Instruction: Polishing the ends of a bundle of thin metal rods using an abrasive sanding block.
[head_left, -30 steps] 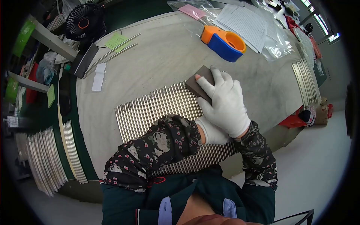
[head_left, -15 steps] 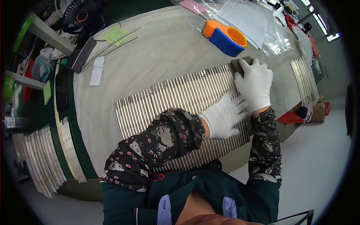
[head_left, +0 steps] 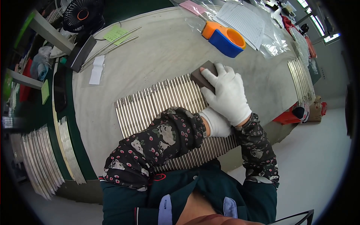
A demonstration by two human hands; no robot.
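Observation:
A row of slim silver metal rods (head_left: 140,112) lies side by side on the cloth-covered table in front of me. My right hand (head_left: 227,92), in a white glove, grips a dark grey rectangular block (head_left: 203,75) by its near right side. That block sits at the far right corner of the row, against the rod ends. My left hand (head_left: 217,125), also gloved, rests flat on the rods near their right end. The right hand and wrist cross over it and hide its fingers. Patterned sleeves cover both forearms, and the left one lies across the rods.
Beyond the rods stand an orange and blue tape dispenser (head_left: 225,39) and paper sheets (head_left: 242,24). A black fan (head_left: 82,15) is at the far left. More rods lie in bundles at the left (head_left: 43,161) and right edge (head_left: 300,80). Two loose rods (head_left: 112,47) lie by a white slip (head_left: 97,70).
My right hand has moved left with the block and now overlaps the left hand. The row's far right end now reaches less far right. My left hand has stayed in about the same place.

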